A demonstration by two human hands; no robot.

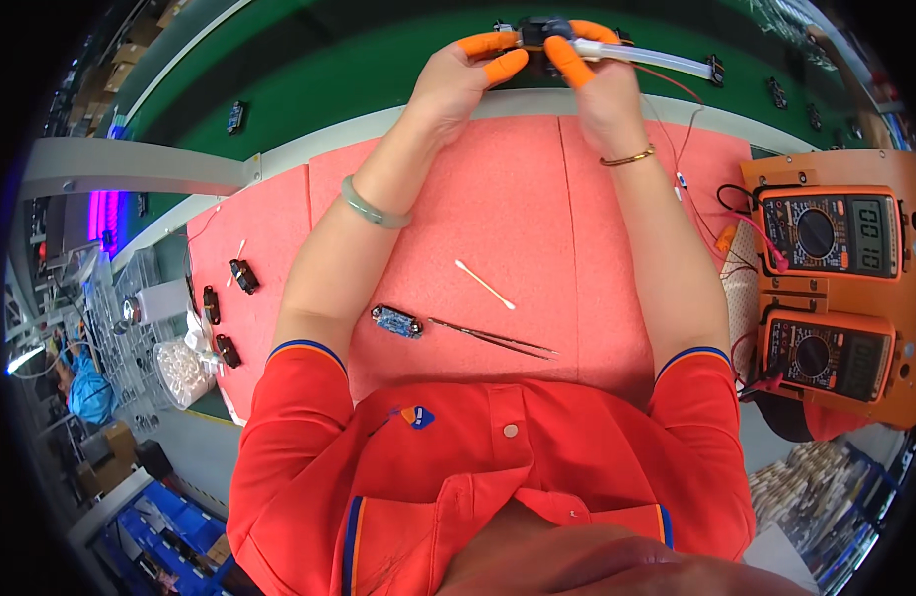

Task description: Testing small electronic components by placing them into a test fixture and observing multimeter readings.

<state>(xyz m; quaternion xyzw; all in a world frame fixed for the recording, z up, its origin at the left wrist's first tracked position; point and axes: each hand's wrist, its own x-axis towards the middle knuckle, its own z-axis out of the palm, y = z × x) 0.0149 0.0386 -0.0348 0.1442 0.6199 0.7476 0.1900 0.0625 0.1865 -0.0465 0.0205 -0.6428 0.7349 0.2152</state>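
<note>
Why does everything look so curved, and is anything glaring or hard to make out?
Head view: the fisheye lens bows the pale rail and leaves black corners; head view: the purple light strip and white lamp glare at left; head view: the cotton swab looks crisp, but the black device between the orange-covered fingers shows little detail.

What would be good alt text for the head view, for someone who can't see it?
A person's left hand and right hand, in orange finger covers, grip a small dark device over a green surface. Nearer, a pink mat holds a cotton swab, tweezers and a blue circuit board; two orange multimeters stand at right.
</note>
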